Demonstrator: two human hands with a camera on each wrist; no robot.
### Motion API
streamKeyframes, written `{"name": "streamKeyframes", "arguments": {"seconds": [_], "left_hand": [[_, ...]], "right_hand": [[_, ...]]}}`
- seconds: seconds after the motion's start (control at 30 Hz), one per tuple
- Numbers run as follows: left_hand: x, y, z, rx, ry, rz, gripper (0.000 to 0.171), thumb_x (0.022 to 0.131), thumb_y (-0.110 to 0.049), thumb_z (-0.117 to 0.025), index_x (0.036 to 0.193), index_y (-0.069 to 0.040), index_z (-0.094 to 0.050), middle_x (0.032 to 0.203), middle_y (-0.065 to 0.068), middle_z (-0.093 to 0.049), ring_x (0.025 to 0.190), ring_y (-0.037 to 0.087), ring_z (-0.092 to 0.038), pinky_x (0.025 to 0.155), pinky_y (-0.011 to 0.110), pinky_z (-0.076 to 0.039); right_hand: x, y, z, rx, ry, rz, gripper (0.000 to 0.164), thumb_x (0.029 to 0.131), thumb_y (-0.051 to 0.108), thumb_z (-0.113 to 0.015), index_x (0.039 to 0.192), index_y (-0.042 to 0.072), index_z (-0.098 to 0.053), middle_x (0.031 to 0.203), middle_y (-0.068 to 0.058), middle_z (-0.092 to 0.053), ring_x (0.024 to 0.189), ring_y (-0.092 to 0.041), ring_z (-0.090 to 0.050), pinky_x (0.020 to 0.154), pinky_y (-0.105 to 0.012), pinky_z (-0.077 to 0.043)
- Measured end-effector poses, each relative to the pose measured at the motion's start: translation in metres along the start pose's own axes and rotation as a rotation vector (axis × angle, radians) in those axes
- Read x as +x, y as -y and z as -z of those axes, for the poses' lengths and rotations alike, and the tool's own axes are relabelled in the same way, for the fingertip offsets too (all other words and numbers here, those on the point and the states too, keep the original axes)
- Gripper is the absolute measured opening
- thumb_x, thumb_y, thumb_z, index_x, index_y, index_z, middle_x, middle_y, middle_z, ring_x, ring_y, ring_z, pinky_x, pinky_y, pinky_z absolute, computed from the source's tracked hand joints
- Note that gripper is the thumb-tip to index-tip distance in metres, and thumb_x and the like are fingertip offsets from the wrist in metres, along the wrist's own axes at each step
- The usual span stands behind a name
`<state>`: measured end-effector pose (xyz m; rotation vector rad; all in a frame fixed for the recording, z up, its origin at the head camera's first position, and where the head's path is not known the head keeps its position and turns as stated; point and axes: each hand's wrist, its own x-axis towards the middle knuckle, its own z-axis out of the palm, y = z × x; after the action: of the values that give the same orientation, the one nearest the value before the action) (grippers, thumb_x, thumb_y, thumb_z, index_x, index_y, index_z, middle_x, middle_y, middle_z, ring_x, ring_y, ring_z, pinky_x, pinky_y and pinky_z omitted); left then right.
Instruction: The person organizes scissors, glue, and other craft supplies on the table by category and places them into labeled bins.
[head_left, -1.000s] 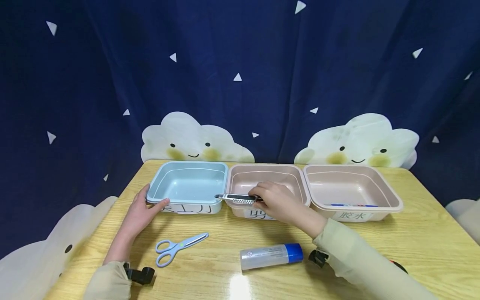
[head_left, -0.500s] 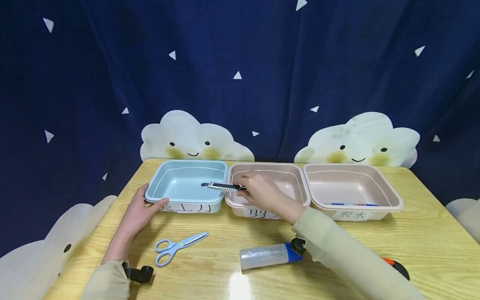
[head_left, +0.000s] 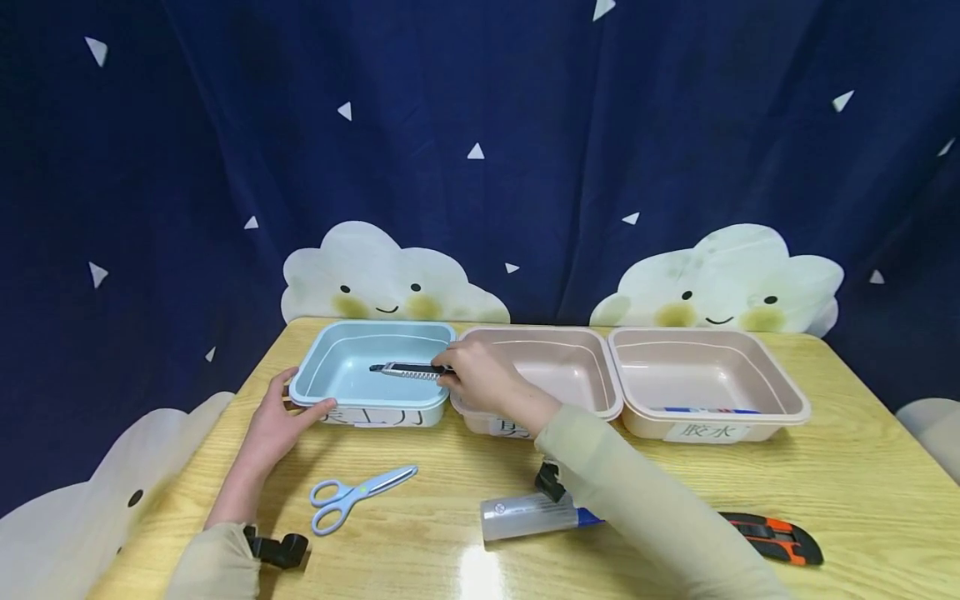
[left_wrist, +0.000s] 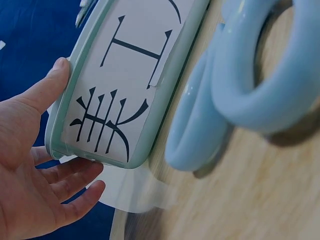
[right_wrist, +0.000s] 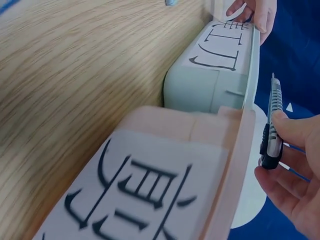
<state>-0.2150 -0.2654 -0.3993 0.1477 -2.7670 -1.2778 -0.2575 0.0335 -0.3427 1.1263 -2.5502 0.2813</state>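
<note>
My right hand (head_left: pixel 483 375) pinches a silver and black utility knife (head_left: pixel 408 370) by one end. In the head view the knife lies level over the blue bin (head_left: pixel 372 417), its tip pointing left. The right wrist view shows the knife (right_wrist: pixel 272 127) between thumb and fingers, above the bins' rims. My left hand (head_left: pixel 279 425) holds the blue bin's front left corner, thumb on the front rim and fingers at the side. In the left wrist view this hand (left_wrist: pixel 40 155) sits beside the labelled front of the bin (left_wrist: pixel 145 135).
Beside the blue bin stand two pink bins, a middle one (head_left: pixel 611 392) and a right one (head_left: pixel 795 408) holding something blue and red. Nearer lie blue scissors (head_left: pixel 347 504), a clear bottle with a blue cap (head_left: pixel 525 517), partly behind the right sleeve, and a black and orange cutter (head_left: pixel 783 542).
My right hand has carried the utility knife left, from over the middle bin to over the blue bin. The black and orange cutter has come out from behind the sleeve. My left hand stays put.
</note>
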Motion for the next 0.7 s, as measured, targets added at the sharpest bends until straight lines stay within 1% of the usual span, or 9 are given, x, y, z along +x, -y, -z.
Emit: {"name": "streamKeyframes", "arguments": {"seconds": [0.1,0.27,0.37,0.5,0.7], "left_hand": [[0.000,0.000,0.000,0.008,-0.002,0.001,0.099,0.078,-0.049,-0.065,0.145,-0.002,-0.009,0.129,0.025,-0.037,0.111,0.037,-0.044,0.083,0.042,-0.037],[0.000,0.001,0.000,0.007,-0.010,-0.012,0.097,0.078,-0.049,-0.065,0.144,-0.002,-0.010,0.128,0.024,-0.038,0.111,0.036,-0.045,0.082,0.041,-0.037],[0.001,0.001,-0.001,-0.001,-0.008,-0.013,0.098,0.079,-0.048,-0.065,0.144,-0.002,-0.009,0.128,0.024,-0.038,0.111,0.037,-0.045,0.083,0.042,-0.037],[0.001,0.000,-0.002,-0.004,0.000,-0.002,0.098,0.079,-0.048,-0.065,0.144,-0.003,-0.009,0.129,0.024,-0.037,0.112,0.037,-0.044,0.084,0.042,-0.037],[0.000,0.000,-0.001,-0.002,-0.004,0.003,0.098,0.078,-0.048,-0.066,0.145,-0.003,-0.009,0.130,0.024,-0.036,0.112,0.037,-0.044,0.085,0.044,-0.037]], "right_hand": [[0.008,0.004,-0.004,0.009,0.040,-0.029,0.025,0.083,0.027,-0.066,0.104,0.014,-0.069,0.098,0.002,-0.068,0.091,-0.014,-0.063,0.084,-0.030,-0.044],[0.023,0.010,-0.013,0.097,0.108,-0.113,0.027,0.084,0.030,-0.065,0.107,0.015,-0.068,0.102,0.003,-0.068,0.095,-0.012,-0.061,0.081,-0.026,-0.047],[0.029,0.012,-0.020,0.126,0.117,-0.143,0.026,0.083,0.030,-0.065,0.105,0.017,-0.069,0.100,0.004,-0.068,0.093,-0.010,-0.062,0.079,-0.026,-0.047],[0.035,0.014,-0.027,0.125,0.122,-0.166,0.022,0.082,0.032,-0.066,0.100,0.020,-0.071,0.094,0.007,-0.069,0.088,-0.009,-0.062,0.076,-0.026,-0.047],[0.045,0.014,-0.037,0.151,0.186,-0.224,0.022,0.083,0.034,-0.066,0.099,0.021,-0.071,0.091,0.009,-0.069,0.083,-0.007,-0.060,0.075,-0.026,-0.046]]}}
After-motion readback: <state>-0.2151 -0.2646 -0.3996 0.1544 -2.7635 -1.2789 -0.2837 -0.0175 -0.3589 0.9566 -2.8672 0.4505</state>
